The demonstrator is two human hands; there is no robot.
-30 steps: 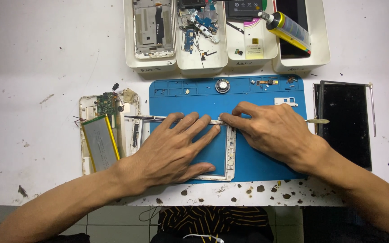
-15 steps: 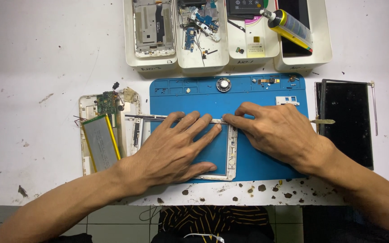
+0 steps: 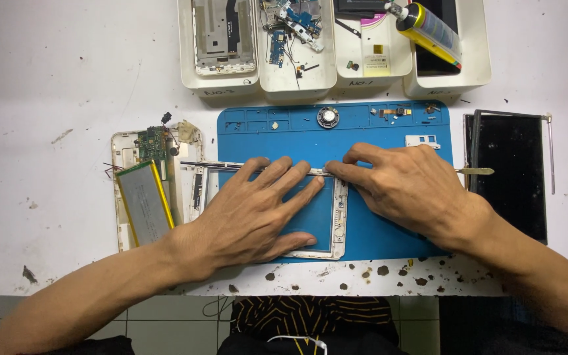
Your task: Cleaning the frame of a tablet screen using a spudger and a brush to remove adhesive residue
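We looked down on our two bare hands at work on a white frame (image 3: 338, 223) that lay flat on a blue mat (image 3: 389, 223). The frame sat directly beneath our left hand (image 3: 251, 213), so only its right side and lower edge showed beyond the fingers. Its long axis ran away from us, toward the far edge of the mat. Our left hand was spread wide and flat, palm down, fingers fanned up and to the right, pressing the frame onto the mat. It held nothing. Our right hand (image 3: 405, 187) came in from the right, knuckles up, fingers bunched narrow and pointing left, fingertips meeting the frame's far right corner, just touching the tips of our left fingers. A thin pale tool (image 3: 474, 171) stuck out from under the right hand toward the right; we could not tell how firmly it was gripped. The left hand was the nearer to the frame, covering most of it. Left of our left hand lay an opened tablet back (image 3: 156, 184) with a silver battery. Beyond both hands stood white trays (image 3: 297, 79) of small parts. Right of our right hand rested a black screen panel (image 3: 511, 177)
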